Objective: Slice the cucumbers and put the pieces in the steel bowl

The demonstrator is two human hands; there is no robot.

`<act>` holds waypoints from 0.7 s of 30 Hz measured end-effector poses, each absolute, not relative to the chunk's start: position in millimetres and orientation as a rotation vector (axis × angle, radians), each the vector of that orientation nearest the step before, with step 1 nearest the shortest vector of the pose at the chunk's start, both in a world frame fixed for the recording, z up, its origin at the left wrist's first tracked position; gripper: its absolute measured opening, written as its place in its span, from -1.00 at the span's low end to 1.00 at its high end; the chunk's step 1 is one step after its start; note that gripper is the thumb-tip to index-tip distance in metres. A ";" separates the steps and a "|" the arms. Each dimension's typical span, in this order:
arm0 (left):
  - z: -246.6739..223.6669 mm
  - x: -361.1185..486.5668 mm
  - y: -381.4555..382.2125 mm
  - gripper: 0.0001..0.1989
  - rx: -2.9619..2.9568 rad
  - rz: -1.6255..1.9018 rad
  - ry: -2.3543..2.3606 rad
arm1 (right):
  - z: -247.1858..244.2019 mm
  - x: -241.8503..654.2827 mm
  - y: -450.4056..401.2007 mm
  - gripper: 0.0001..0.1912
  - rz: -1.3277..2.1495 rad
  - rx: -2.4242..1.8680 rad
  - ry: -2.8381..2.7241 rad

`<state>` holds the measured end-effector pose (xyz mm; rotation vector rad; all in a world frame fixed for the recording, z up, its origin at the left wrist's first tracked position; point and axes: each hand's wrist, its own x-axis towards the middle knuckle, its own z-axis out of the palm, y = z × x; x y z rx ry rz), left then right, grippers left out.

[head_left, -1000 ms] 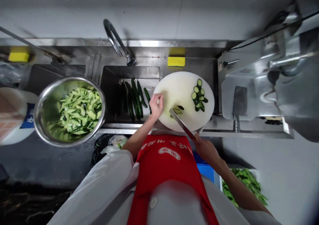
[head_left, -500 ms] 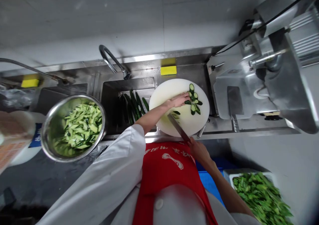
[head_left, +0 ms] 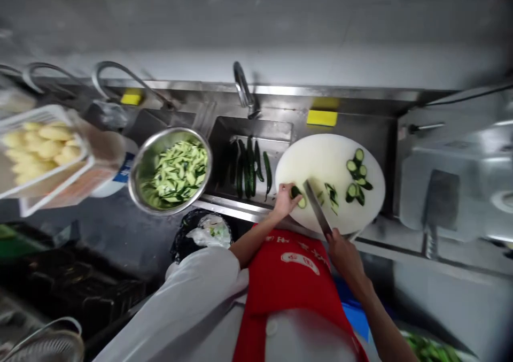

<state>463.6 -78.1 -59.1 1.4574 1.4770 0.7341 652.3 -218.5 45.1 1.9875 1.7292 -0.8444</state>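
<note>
On the round white cutting board [head_left: 308,159], my left hand [head_left: 285,200] is closed around a short piece of cucumber [head_left: 297,193] near the board's left edge. My right hand [head_left: 342,252] grips the handle of a kitchen knife [head_left: 318,208]; the blade rests over the board, just right of that piece. Thin cucumber slices [head_left: 332,196] lie to the right of the blade. Farther right is a cluster of cut cucumber chunks [head_left: 357,175]. Several whole cucumbers [head_left: 248,169] lie in the sink left of the board.
A steel bowl [head_left: 134,183] of sliced cucumber stands left of the sink [head_left: 276,129]. A faucet [head_left: 244,92] rises behind it. A yellow sponge [head_left: 321,118] sits behind the board. A cleaver [head_left: 441,199] lies at right. A white basket [head_left: 82,137] of peeled potatoes is far left.
My left hand has left the chunk cluster and moved to the board's left side, now holding a cucumber piece. The knife stays in my right hand. The view has shifted left.
</note>
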 end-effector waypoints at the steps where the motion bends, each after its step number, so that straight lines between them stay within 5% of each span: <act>1: -57.7 463.0 -80.5 -0.52 1.531 0.753 1.519 | 44.9 651.6 -217.1 -0.66 -0.864 2.000 1.708; 9: -59.6 452.3 -78.7 -0.85 1.796 0.867 1.285 | 42.0 654.6 -222.0 -0.69 -0.864 2.077 1.639; 21: -66.1 450.6 -72.8 -0.74 2.348 0.642 0.872 | 56.3 643.2 -237.4 -0.65 -0.793 1.886 1.735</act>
